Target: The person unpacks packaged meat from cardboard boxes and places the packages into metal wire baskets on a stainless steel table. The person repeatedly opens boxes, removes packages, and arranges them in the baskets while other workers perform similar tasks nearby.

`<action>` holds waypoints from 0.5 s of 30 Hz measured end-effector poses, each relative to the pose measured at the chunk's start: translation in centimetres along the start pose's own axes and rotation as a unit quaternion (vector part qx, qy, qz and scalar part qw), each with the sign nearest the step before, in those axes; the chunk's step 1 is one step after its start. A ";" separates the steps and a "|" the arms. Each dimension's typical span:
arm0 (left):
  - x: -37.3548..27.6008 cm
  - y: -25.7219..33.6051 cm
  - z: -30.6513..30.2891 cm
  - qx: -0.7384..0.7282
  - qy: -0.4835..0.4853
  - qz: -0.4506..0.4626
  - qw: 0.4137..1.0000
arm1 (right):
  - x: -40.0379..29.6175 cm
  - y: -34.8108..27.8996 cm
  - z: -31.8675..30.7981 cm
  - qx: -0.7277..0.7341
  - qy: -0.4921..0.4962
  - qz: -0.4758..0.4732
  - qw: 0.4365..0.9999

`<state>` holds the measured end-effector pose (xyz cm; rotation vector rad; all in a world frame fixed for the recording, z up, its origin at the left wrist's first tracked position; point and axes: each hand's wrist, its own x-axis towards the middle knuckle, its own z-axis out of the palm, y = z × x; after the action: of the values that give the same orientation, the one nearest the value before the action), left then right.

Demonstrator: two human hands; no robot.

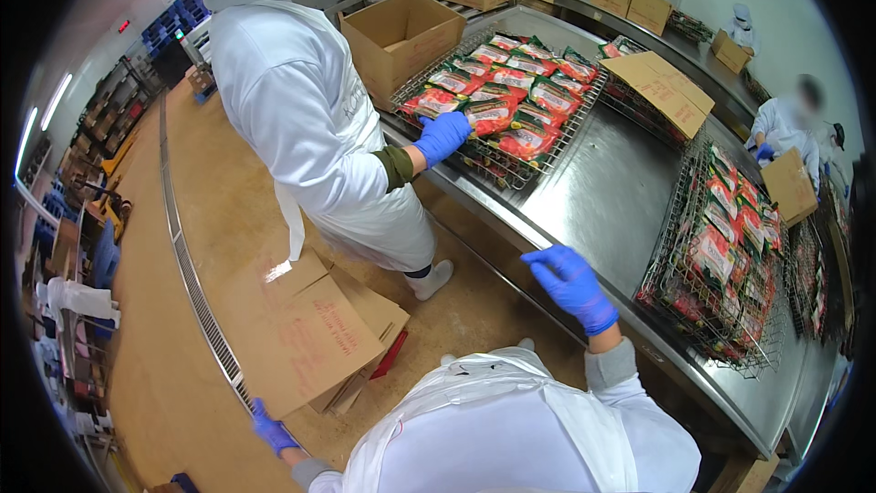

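My left hand (274,428), in a blue glove, is at the lower left with its fingers on the corner of a flattened cardboard carton (321,335) that bears red print. Under that carton, more flat cardboard (373,305) shows above the floor. My right hand (573,287), also blue-gloved, is over the near edge of a stainless steel table (582,171), fingers apart and slightly bent, holding nothing. To its right stand stacked wire racks (674,274) loaded with red and green plastic food packets (715,253).
A co-worker (294,109) stands at the left; their gloved hand (443,138) touches packets on another wire rack (540,174). An open carton (404,41) sits beside it. A cardboard piece (660,89) lies over a farther rack. A floor drain (195,287) runs along the left.
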<state>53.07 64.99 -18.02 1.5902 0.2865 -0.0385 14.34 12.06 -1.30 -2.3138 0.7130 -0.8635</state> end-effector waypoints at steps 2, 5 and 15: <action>0.0 9.6 -1.9 0.051 0.062 0.125 0.989 | 1.5 -0.1 -2.7 0.013 0.024 -0.020 0.999; -5.2 21.8 -1.3 0.358 0.194 0.374 0.834 | 3.1 -0.7 -7.4 -0.053 0.071 -0.054 0.995; -20.4 30.1 8.8 0.221 0.410 0.506 0.726 | -1.4 3.8 -15.7 0.081 0.101 -0.038 0.991</action>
<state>40.95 52.67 15.16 1.9661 0.0329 1.5949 1.25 5.36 5.58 -2.1403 0.6166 -1.1604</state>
